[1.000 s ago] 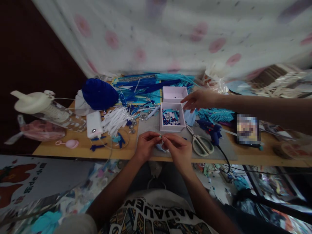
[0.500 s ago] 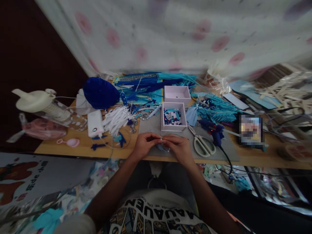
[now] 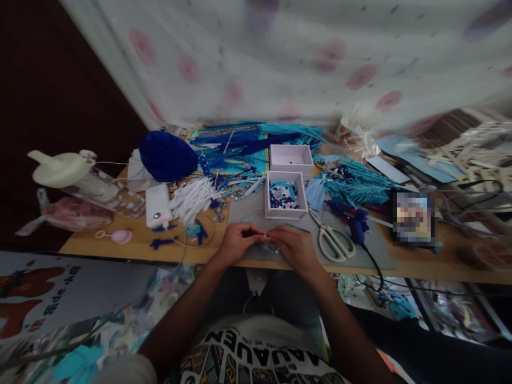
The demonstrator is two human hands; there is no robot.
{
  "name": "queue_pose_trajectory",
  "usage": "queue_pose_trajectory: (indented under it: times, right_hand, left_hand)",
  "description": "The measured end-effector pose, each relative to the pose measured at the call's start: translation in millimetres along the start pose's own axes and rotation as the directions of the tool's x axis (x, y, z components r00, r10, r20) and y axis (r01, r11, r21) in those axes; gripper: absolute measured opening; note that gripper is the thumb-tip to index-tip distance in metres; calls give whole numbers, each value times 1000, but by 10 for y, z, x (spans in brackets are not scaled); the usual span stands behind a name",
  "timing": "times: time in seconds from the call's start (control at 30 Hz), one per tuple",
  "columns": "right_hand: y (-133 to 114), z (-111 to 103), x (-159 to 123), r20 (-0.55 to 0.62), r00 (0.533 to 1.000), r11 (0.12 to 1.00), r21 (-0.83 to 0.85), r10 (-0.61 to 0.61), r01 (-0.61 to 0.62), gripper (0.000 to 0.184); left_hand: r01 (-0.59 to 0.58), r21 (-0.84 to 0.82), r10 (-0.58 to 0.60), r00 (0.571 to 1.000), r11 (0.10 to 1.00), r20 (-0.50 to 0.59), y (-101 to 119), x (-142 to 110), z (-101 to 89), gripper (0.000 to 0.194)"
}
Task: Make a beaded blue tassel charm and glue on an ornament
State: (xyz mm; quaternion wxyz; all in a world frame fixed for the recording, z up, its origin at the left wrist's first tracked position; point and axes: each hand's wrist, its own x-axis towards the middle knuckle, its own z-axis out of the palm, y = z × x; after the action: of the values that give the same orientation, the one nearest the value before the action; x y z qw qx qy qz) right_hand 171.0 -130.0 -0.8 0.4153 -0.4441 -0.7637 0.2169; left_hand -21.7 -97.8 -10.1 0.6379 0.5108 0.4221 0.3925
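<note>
On my feed, the left hand (image 3: 236, 243) and right hand (image 3: 296, 247) each have a grip pinching one tiny bright piece (image 3: 265, 234); bead box (image 3: 285, 214) at one o'clock, scissors (image 3: 333, 243) at three.

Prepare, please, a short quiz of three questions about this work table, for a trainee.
1. True or false: the scissors lie to the right of the nearer open box, as the wearer sees it.

2. What lies inside that box?
A) a sheet of cardboard
B) beads, among other small pieces
C) a glue gun

3. Where is the small pale item in relation to the left hand and the right hand, and can you identify it?

Key:
1. True.
2. B.
3. At the fingertips, where the two hands meet; it is too small to identify.
</note>
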Motion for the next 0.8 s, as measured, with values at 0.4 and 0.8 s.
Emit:
queue_pose_trajectory:
  times: [0.4, 0.8]
  right_hand:
    - [-55, -15, -11, 114, 989, 944, -306, -91, 122, 25]
    - [51, 162, -58, -123, 990, 996, -35, 72, -77, 19]
  left_hand:
    - [72, -4, -72, 997, 997, -16, 18, 45, 11, 29]
    - [56, -47, -58, 998, 997, -35, 43, 39, -25, 34]
